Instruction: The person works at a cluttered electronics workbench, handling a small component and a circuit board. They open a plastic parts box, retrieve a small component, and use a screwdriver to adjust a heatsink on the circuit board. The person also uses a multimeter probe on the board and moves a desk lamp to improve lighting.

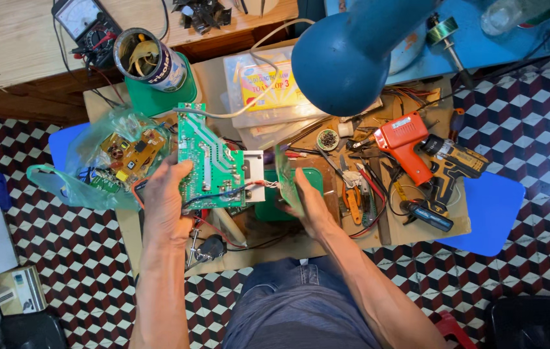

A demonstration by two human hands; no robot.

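Left hand (166, 200) grips the long edge of a green circuit board (207, 158), fingers curled under it and thumb over the edge, so the board stands tilted up off the work table (417, 226) with its soldered track side facing the camera, apparently to keep that face readable under the lamp. Right hand (304, 203) pinches a smaller green board (282, 173) edge-on between thumb and fingers, just beside a white block (253, 174) fixed at the big board's right edge; thin red and black wires (236, 190) run between the two boards, which would explain why they are held so close together. By size, the blue desk lamp shade (346, 55) comes first, hanging over the far middle of the table and hiding what lies beneath it. At the table's left edge a clear plastic bag (103, 165) holds a yellow-brown circuit board (132, 152) and loose parts, kept together and out of the way. A clear plastic box (268, 90) with a yellow card inside sits toward the far edge. Near the right edge an orange soldering gun (407, 145) lies beside a yellow-and-black cordless drill (449, 171), both within reach of the right hand. At the far left corner a tin can (149, 61) stuffed with scraps stands on a green holder. Beyond it, on the wooden bench, rests an analogue multimeter (84, 22) with its leads. Pliers (352, 190) with orange handles lie mid-table among smaller tools.
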